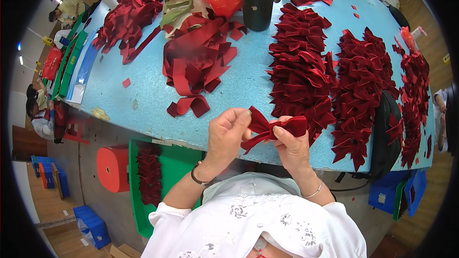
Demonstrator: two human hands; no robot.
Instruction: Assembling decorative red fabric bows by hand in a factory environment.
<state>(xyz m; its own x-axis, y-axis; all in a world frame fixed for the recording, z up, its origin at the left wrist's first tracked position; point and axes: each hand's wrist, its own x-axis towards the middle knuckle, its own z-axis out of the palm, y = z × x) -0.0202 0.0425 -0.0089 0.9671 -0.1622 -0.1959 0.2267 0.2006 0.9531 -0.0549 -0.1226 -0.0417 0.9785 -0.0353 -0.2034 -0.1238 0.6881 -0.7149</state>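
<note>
While left hand (224,133) and right hand (292,149) pinch a bow (293,124) by the desk's (256,79) near edge — fingers (237,115) closed — blue surface shows between ribbons (191,64), left, and bow rows (300,67), right; near left stands a bin (177,155).

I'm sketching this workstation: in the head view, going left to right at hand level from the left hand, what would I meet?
Left hand → held bow → first row of bows → second row of bows → black bag → third row of bows.
</note>
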